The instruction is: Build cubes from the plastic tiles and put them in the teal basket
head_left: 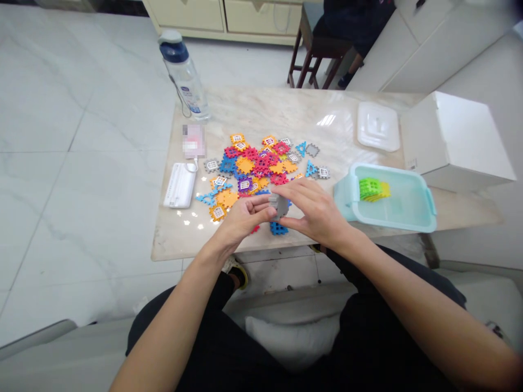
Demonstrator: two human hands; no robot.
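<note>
Left hand (244,218) and right hand (314,211) close in from either side in the head view, their fingers curled and pinching a grey lattice block (279,207) upright between them, just above the tabletop (286,109). Held edge-on like this, it seems gripped for working on in the air rather than resting; whether it is one block or two joined, the fingers hide. A blue lattice block (279,229) lies directly beneath the hands, partly covered.

Just beyond them spreads one loose pile of interlocking plastic blocks (249,163) in red, orange, blue, grey and purple, too many and too overlapped to count exactly, though clearly dozens. Two blue triangular blocks (301,148) and two grey square blocks (312,150) sit apart at its right edge.

To the right stands one pale aqua plastic tub (392,215), its clip handles at the ends, holding one stack of green and yellow blocks (373,189). One translucent white lid (378,126) lies off it, leaving the tub open, and one white cardboard box (453,141) sits at the far right corner.

On the left are one water bottle (183,76), one white pouch (180,185) and one blurred pink-and-white packet (193,140), all kept clear of the pile. Beyond the tabletop, another person (351,24) sits on a wooden stool (312,62)
</note>
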